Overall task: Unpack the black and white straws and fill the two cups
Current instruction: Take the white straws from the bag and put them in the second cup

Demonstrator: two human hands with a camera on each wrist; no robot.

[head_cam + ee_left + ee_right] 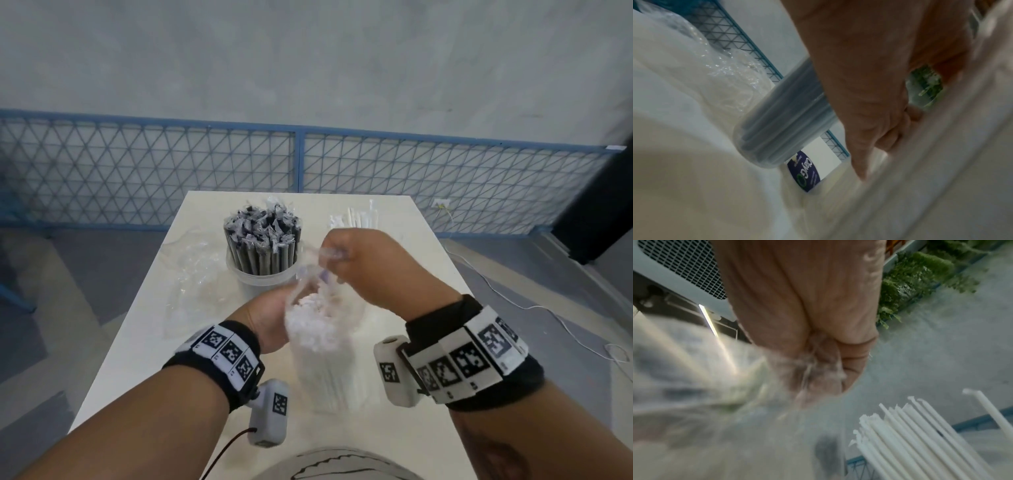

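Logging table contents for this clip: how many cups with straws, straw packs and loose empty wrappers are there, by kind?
Cups holding straws: 2, a cup of black straws and, behind the right hand, a cup of white straws.
Plastic packs of white straws: 1, the pack gripped by the left hand and the right hand.
Empty clear wrappers: 1, the wrapper lying left of the cups.
Total: 4.

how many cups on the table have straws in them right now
2. One clear cup holding black straws stands mid-table, left of the hands. A second, with white straws, stands behind the right hand, which hides its body.
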